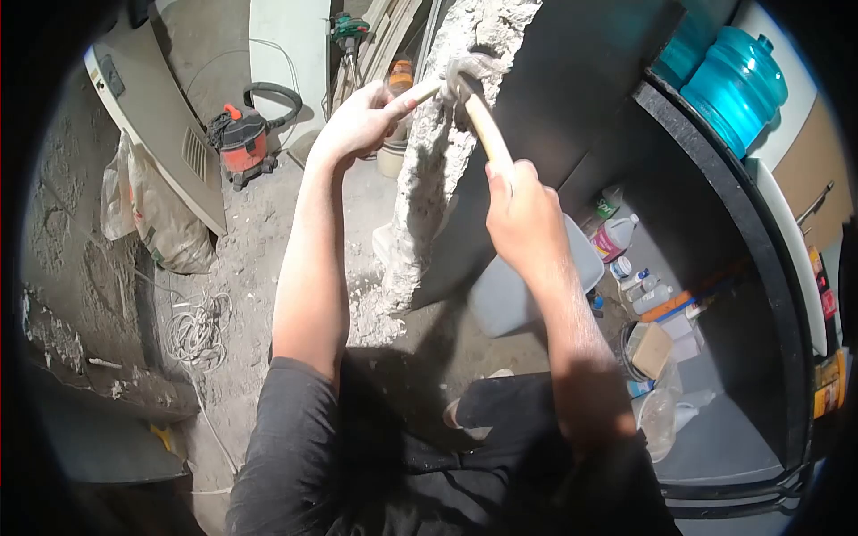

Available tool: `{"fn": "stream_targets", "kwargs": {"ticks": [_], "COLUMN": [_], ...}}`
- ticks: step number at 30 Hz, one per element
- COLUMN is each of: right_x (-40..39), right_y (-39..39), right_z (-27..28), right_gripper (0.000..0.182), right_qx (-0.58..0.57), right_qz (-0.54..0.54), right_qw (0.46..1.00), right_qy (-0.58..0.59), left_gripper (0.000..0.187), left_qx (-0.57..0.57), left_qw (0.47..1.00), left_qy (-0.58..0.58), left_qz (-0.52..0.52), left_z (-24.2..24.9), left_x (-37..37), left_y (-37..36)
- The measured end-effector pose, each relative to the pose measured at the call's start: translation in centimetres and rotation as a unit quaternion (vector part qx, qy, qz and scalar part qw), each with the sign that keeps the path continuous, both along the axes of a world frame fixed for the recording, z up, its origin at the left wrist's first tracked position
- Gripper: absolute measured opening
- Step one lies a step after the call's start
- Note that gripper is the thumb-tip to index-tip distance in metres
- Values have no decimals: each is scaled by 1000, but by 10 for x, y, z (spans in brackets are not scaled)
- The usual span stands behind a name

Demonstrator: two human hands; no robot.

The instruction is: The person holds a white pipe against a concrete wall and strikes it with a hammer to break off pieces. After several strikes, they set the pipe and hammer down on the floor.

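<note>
My right hand (525, 210) is wrapped round the light wooden handle of a hammer (488, 134). The hammer's head is up against the top of a rough, broken wall edge (427, 170), white and crumbly. On the left side of that edge, my left hand (357, 125) grips a short chisel-like tool (422, 93) with a pale shaft. Its far end meets the hammer head, where the two overlap, so its tip is hidden. Both arms are stretched forward.
Rubble (371, 317) lies at the wall's foot. Leftward are a red shop vacuum (243, 143), a filled plastic bag (170, 219) and a coiled cable (198, 335). Rightward stand a grey bin (500, 290), several bottles (615, 234) and a blue water jug (737, 89).
</note>
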State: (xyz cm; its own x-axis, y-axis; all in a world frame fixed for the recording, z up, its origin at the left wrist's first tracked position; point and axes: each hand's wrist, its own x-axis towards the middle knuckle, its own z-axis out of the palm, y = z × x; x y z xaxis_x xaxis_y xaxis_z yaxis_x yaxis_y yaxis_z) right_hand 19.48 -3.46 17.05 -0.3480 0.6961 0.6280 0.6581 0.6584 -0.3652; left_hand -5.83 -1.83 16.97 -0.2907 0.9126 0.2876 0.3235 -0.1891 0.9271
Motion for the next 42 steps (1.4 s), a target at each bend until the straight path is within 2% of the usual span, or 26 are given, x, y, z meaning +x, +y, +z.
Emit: {"fn": "stream_targets", "kwargs": {"ticks": [2,5,7,9,11,13,15,17,19,23,25,27,29,31,32,33,35,36,39,42], "right_x": [3,2,3,7,9,13,15,19,19,16,15,12,6,2,-3,-9,-9,-9,-4,-9], "right_y": [-21,-44,-50,-57,-57,-51,-46,-36,-32,-35,-33,-30,-28,-18,-2,3,15,23,0,-13], "right_z": [5,28,44,58,56,47,31,10,-8,-16,-19,-23,-24,-29,-39,-25,-24,-30,-19,-17], "right_gripper": [29,30,30,32,36,38,41,45,47,49,48,46,49,45,42,38,35,34,32,26], "right_qx": [-61,-18,37,25,0,4,-21,-103,-130,-185,-193,-107,-81,-1,53,185,-41,4,38,134], "right_qz": [-23,29,63,75,79,100,98,104,106,100,112,151,179,194,177,118,10,-20,33,87], "right_qw": [998,997,988,983,974,963,960,954,945,918,910,912,918,941,952,964,999,1000,998,982], "right_qy": [9,68,133,168,212,249,263,264,282,336,350,366,344,279,243,149,28,0,49,99], "left_gripper": [39,37,35,27,25,24,23,25,31,34,34,35,38,40,40,40,40,34,28,28], "left_qx": [12,25,104,153,153,135,139,132,95,102,122,113,121,112,128,144,136,172,257,217], "left_qw": [1000,999,985,966,958,972,969,975,986,982,988,992,993,994,992,989,991,985,966,975], "left_qy": [-3,-3,-138,-210,-243,-192,-187,-157,-114,-149,-84,-49,12,4,13,22,11,-3,3,42], "left_qz": [9,27,-26,-19,-19,-26,-79,-82,-77,-62,-49,-26,-6,-6,0,4,-4,-17,-38,2], "left_z": [-5,-9,-4,0,-2,-7,-17,-26,-32,-38,-36,-35,-36,-39,-40,-41,-49,-59,-78,-69], "left_x": [-1,-5,-15,-30,-37,-32,-27,-20,-16,-7,-6,-6,-6,-8,-8,-7,-6,-6,-11,-8], "left_y": [2,2,-4,-13,-15,-12,-2,9,13,16,15,17,18,19,20,20,25,29,48,34]}}
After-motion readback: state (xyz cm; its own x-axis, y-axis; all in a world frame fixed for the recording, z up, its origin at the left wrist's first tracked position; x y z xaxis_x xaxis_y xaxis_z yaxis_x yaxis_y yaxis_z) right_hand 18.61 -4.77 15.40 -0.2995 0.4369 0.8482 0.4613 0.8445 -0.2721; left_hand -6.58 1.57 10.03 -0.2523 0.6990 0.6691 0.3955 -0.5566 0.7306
